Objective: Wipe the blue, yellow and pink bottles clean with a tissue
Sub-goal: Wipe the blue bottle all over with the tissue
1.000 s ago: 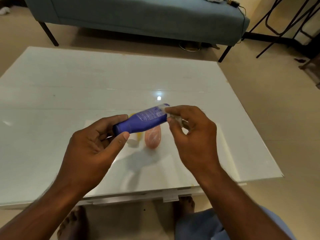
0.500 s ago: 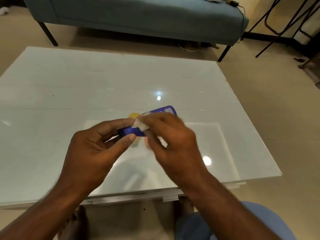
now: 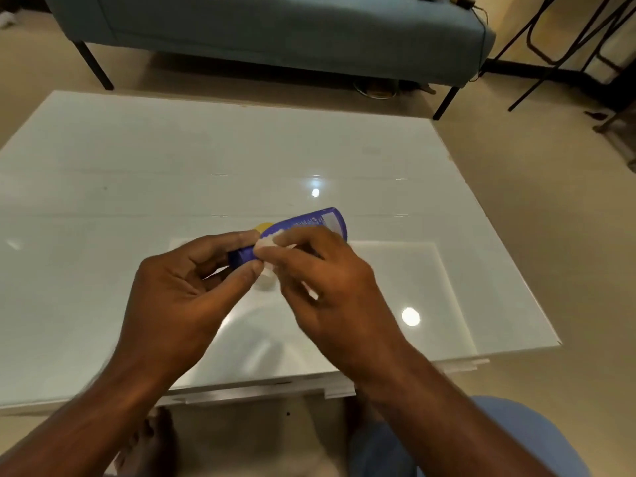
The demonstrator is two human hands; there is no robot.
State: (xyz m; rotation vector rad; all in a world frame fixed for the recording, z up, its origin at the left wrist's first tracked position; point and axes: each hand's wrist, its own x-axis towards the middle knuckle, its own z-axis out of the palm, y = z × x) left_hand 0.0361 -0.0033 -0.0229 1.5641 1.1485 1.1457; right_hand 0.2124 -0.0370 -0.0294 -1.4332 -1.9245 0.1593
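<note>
The blue bottle carries small white print and a pale label patch near its end. None of it is sharp enough to read.

Count at this moment:

Bottles — two seen for certain: one blue bottle, held tilted above the table, and one yellow bottle, of which only the cap shows behind it. Any third bottle is hidden behind the hands; it cannot be confirmed.

Tissues: one tissue, wadded against the blue bottle.

Hands — two: left hand, right hand.

Tables: one white table.

Sofas: one sofa.

Bare feet — two, possibly, under the table edge.
</note>
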